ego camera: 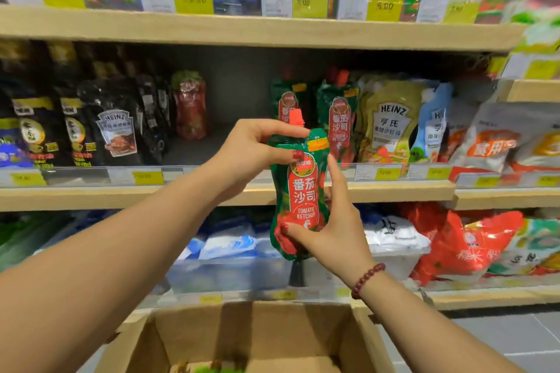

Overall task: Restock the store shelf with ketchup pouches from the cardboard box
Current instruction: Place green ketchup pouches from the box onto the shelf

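Green and red foil is filling the middle of my view: I am looking at one ketchup pouch (300, 191) being held upright in the air, label facing me. It is in front of the lip of the middle shelf (121, 197) and above the open cardboard box (260, 339).

The left hand (251, 154) is gripping the pouch at its top, just under the red cap (297, 116). Its fingers (281, 130) are curling over the neck and its thumb is pressing on the front. The right hand (336, 230), wearing a dark red bead bracelet (368, 278) at the wrist, is holding the lower half. Its thumb is lying across the front near the bottom, and its other fingers are reaching up behind the right edge.

Behind the held pouch, two matching green pouches (339, 121) are standing on the middle shelf, with a yellow Heinz pouch (391, 127) just beside them to the right. Further left, a lone red pouch (191, 106) is standing far back, and black Heinz pouches (116, 127) are lining up beyond it. Yellow price tags (145, 177) are running along the shelf lip.

The box is sitting at the bottom of my view with its flaps up. Something green is showing at its lower edge, too blurred for me to tell what.
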The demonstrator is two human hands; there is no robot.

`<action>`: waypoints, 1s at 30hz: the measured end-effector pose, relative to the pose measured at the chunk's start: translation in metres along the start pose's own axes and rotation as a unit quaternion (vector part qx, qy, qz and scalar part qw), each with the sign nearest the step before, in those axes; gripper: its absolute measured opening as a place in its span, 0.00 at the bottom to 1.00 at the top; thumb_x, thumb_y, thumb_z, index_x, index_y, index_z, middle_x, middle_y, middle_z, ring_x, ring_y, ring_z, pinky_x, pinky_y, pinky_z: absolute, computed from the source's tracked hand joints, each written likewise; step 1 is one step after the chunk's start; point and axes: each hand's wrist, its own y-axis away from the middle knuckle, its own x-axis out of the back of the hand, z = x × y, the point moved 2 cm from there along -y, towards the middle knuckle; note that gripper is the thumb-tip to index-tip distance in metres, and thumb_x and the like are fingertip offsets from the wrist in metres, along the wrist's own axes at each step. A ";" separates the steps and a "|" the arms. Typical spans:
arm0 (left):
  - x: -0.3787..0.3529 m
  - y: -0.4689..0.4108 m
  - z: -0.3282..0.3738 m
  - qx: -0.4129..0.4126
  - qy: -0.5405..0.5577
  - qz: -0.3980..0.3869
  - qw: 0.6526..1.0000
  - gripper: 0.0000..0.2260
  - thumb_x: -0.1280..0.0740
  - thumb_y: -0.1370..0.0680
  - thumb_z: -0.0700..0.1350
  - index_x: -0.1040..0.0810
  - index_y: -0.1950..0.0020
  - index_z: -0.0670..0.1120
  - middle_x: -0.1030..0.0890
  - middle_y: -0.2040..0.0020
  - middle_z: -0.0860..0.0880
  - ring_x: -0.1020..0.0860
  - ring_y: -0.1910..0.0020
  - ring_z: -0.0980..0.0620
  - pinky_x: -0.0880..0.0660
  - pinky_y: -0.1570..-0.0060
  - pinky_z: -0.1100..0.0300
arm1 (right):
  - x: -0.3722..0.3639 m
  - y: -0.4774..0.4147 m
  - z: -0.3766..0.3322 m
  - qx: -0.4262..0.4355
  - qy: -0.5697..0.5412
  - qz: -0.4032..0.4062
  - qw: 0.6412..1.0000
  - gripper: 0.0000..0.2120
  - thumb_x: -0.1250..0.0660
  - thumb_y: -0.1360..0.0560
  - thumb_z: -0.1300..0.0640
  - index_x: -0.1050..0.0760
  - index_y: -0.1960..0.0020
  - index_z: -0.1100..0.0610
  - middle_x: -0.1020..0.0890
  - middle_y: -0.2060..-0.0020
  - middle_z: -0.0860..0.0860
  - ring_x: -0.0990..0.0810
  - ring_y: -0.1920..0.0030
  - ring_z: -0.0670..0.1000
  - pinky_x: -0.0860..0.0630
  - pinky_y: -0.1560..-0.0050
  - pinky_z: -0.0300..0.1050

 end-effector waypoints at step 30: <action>0.051 -0.018 -0.125 -0.053 -0.505 0.238 0.828 0.10 0.28 0.32 0.58 0.28 0.63 0.58 0.31 0.70 0.60 0.34 0.64 0.56 0.46 0.58 0.60 | -0.012 -0.172 -0.002 0.030 0.041 0.163 0.985 0.50 0.23 0.38 0.52 0.54 0.30 0.37 0.24 0.49 0.45 0.20 0.53 0.48 0.19 0.53 0.55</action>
